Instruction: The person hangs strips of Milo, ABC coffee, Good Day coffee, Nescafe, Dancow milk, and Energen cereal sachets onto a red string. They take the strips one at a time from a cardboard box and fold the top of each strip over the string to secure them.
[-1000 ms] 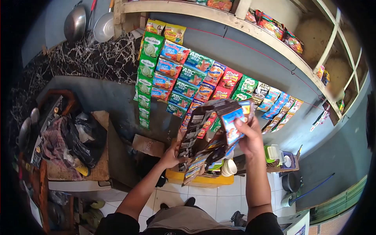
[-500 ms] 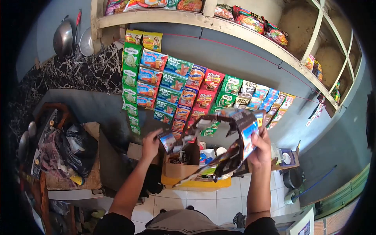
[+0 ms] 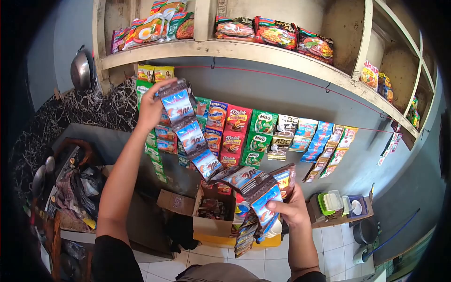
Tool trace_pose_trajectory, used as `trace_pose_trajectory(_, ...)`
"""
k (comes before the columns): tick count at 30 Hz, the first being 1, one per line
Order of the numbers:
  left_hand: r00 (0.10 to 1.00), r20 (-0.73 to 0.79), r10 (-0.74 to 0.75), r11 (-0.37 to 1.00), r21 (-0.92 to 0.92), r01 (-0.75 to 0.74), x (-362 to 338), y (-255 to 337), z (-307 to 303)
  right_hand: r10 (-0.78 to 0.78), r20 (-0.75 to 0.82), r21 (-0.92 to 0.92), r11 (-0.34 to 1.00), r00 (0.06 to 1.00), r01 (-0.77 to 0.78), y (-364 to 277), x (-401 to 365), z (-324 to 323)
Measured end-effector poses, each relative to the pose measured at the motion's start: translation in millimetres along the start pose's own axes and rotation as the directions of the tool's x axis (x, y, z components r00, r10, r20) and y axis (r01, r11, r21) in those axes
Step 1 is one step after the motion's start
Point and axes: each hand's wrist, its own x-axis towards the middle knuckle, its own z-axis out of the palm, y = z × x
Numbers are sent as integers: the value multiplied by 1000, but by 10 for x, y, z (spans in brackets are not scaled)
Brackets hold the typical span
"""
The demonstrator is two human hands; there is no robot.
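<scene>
A long strip of joined blue-and-brown drink sachets (image 3: 192, 137) stretches between my two hands, in front of the hanging sachet rows. My left hand (image 3: 154, 105), raised at the upper left, is closed on the strip's top end. Lower at the right, my right hand (image 3: 292, 209) grips the folded lower part of the strip, its thumb pressed on one sachet. A brown packet with "EN" lettering (image 3: 283, 180) shows by the right hand's fingers. More of the strip dangles below that hand. Behind it hang red Drink sachets (image 3: 237, 119) and green Milo sachets (image 3: 264, 122).
A wooden shelf (image 3: 282, 54) with instant noodle packs (image 3: 276, 34) runs overhead. Below it, a red string (image 3: 272, 75) carries metal hooks. An open cardboard box (image 3: 211, 224) stands below my hands. Plastic containers (image 3: 332, 201) sit at the right, a black bag (image 3: 91, 181) at the left.
My left hand has risen up and left, drawing the looped strip out into a long, sloping length. My right hand has moved slightly down and left, still holding its part. The view has tilted upward.
</scene>
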Motion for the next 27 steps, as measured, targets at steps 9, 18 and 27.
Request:
trace_pose_trajectory(9,978,104,183,983,-44,-179,684,-361,-16,-98,81,43,995,992,95,30,357,126)
trace_pose_trajectory(18,872,385,303,783,421,-458,1122,-724,-229,-110,14,66,992,994,109,340,740,474)
trace_pose_trajectory(27,832,480,-278,574,778,-257,1878,-1232,-493,-216,-184,76,969,959,233,324,957,746)
